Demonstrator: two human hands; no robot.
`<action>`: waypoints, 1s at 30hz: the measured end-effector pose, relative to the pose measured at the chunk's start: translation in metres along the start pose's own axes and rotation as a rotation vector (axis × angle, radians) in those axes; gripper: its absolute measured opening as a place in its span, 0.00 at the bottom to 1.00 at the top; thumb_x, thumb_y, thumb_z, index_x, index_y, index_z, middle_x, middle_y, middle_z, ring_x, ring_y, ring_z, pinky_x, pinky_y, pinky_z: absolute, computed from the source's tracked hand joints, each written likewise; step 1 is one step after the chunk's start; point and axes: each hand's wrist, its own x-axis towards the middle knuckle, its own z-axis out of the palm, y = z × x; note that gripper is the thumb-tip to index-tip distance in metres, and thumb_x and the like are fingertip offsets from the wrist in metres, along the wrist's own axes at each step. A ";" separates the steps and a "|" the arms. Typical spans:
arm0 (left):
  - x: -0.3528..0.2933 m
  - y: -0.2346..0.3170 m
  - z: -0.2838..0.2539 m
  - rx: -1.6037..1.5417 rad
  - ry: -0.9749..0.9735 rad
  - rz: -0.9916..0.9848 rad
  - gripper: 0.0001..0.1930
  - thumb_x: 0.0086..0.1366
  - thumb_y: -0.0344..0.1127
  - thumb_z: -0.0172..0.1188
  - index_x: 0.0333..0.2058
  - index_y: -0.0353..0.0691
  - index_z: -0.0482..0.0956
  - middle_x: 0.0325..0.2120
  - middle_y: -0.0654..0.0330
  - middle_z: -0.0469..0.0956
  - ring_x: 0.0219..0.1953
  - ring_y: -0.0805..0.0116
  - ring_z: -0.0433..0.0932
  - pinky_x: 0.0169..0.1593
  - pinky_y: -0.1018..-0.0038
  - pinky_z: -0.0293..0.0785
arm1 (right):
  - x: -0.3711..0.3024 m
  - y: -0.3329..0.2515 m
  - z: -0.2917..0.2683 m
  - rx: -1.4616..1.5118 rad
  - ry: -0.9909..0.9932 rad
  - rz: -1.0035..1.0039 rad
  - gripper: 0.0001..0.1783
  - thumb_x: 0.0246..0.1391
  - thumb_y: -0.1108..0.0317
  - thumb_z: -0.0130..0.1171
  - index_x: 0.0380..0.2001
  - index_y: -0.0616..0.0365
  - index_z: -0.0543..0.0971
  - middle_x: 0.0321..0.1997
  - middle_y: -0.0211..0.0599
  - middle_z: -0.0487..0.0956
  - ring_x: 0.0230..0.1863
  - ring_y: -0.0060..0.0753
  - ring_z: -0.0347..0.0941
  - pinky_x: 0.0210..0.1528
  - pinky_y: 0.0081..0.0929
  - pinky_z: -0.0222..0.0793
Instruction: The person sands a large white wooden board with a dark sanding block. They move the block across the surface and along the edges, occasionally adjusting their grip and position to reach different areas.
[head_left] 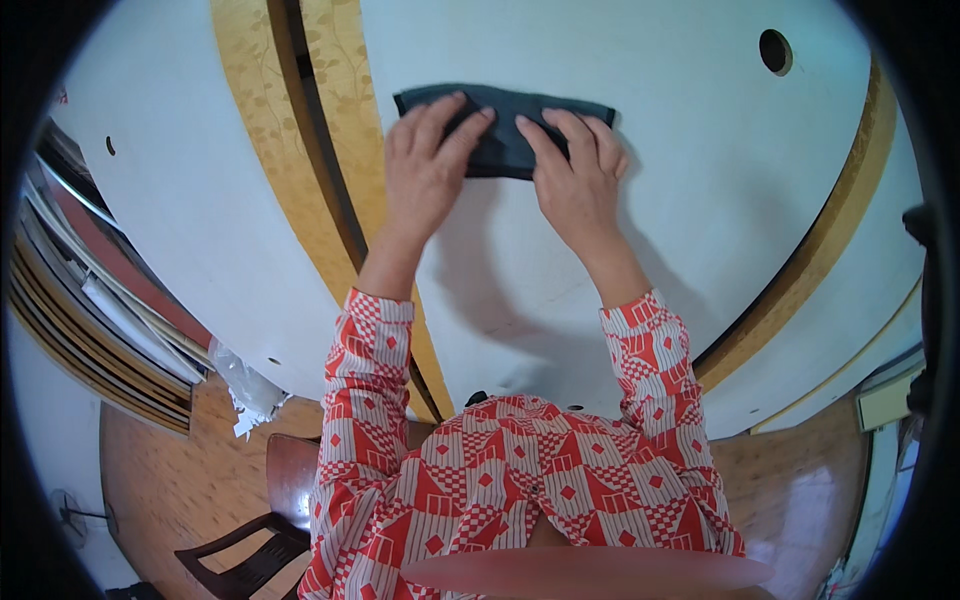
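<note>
Left hand [425,170] and right hand [580,185] have fingers on the dark cloth [503,152] (pinching or only pressing, I cannot tell), which lies on the white table [720,200]. Uneven pressure between them could skew or crease it.

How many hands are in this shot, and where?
2: the left hand on the left part of the dark cloth, and the right hand on its right part. No others show.
</note>
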 end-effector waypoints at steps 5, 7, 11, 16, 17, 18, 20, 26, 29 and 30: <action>-0.011 -0.013 -0.008 0.037 -0.025 -0.106 0.25 0.58 0.29 0.69 0.55 0.58 0.82 0.57 0.62 0.75 0.58 0.56 0.72 0.61 0.60 0.67 | 0.001 -0.019 0.015 0.011 -0.047 -0.039 0.24 0.55 0.66 0.61 0.57 0.36 0.81 0.60 0.19 0.73 0.63 0.33 0.63 0.59 0.40 0.57; -0.037 -0.008 -0.010 0.048 -0.087 -0.155 0.24 0.59 0.29 0.68 0.55 0.56 0.82 0.57 0.60 0.75 0.59 0.54 0.72 0.62 0.58 0.66 | -0.019 -0.024 0.021 0.002 -0.064 -0.067 0.25 0.57 0.63 0.57 0.59 0.37 0.79 0.60 0.19 0.73 0.63 0.31 0.64 0.58 0.38 0.57; -0.121 0.011 -0.001 -0.015 -0.079 -0.164 0.20 0.60 0.28 0.67 0.52 0.51 0.82 0.57 0.58 0.75 0.58 0.52 0.73 0.62 0.57 0.66 | -0.099 -0.043 0.024 0.032 -0.217 -0.148 0.25 0.57 0.64 0.55 0.60 0.41 0.79 0.61 0.19 0.74 0.64 0.29 0.64 0.58 0.37 0.57; -0.240 0.052 -0.003 -0.110 -0.187 -0.197 0.18 0.57 0.29 0.65 0.47 0.51 0.82 0.55 0.59 0.75 0.55 0.52 0.74 0.58 0.56 0.67 | -0.207 -0.058 0.011 0.118 -0.395 -0.219 0.26 0.57 0.65 0.54 0.60 0.43 0.80 0.62 0.19 0.74 0.65 0.25 0.63 0.59 0.36 0.55; -0.257 0.061 -0.005 -0.115 -0.212 -0.206 0.19 0.56 0.29 0.68 0.48 0.52 0.82 0.55 0.59 0.75 0.56 0.52 0.73 0.58 0.56 0.67 | -0.223 -0.059 0.009 0.119 -0.402 -0.219 0.25 0.57 0.65 0.54 0.60 0.43 0.80 0.62 0.18 0.74 0.65 0.25 0.63 0.59 0.35 0.55; -0.270 0.071 -0.007 -0.140 -0.218 -0.237 0.21 0.55 0.30 0.71 0.48 0.52 0.82 0.56 0.58 0.74 0.58 0.51 0.71 0.59 0.56 0.67 | -0.236 -0.059 0.008 0.118 -0.384 -0.213 0.25 0.57 0.64 0.54 0.59 0.43 0.80 0.62 0.18 0.74 0.64 0.25 0.63 0.59 0.34 0.56; -0.278 0.085 -0.008 -0.216 -0.250 -0.289 0.24 0.54 0.29 0.73 0.50 0.50 0.80 0.57 0.54 0.72 0.60 0.47 0.69 0.63 0.55 0.65 | -0.250 -0.059 0.007 0.111 -0.406 -0.175 0.25 0.57 0.64 0.55 0.59 0.41 0.81 0.62 0.18 0.74 0.64 0.25 0.64 0.59 0.34 0.57; -0.187 0.081 0.010 -0.224 -0.242 -0.208 0.30 0.55 0.35 0.74 0.59 0.56 0.80 0.62 0.59 0.71 0.62 0.51 0.67 0.64 0.56 0.62 | -0.188 -0.018 0.000 0.049 -0.307 -0.002 0.25 0.55 0.66 0.58 0.57 0.33 0.83 0.62 0.18 0.74 0.64 0.32 0.65 0.61 0.37 0.60; -0.106 0.074 0.018 -0.182 -0.195 -0.148 0.33 0.55 0.35 0.74 0.62 0.58 0.78 0.63 0.60 0.70 0.63 0.53 0.66 0.64 0.58 0.60 | -0.114 0.018 -0.007 0.003 -0.182 0.037 0.23 0.56 0.68 0.59 0.54 0.33 0.84 0.62 0.22 0.74 0.66 0.40 0.64 0.63 0.44 0.62; -0.079 0.073 0.020 -0.160 -0.194 -0.139 0.34 0.55 0.35 0.73 0.62 0.58 0.77 0.64 0.60 0.70 0.64 0.54 0.65 0.63 0.58 0.59 | -0.088 0.029 -0.009 -0.029 -0.140 0.034 0.22 0.56 0.68 0.60 0.53 0.33 0.84 0.62 0.24 0.74 0.66 0.40 0.64 0.64 0.44 0.63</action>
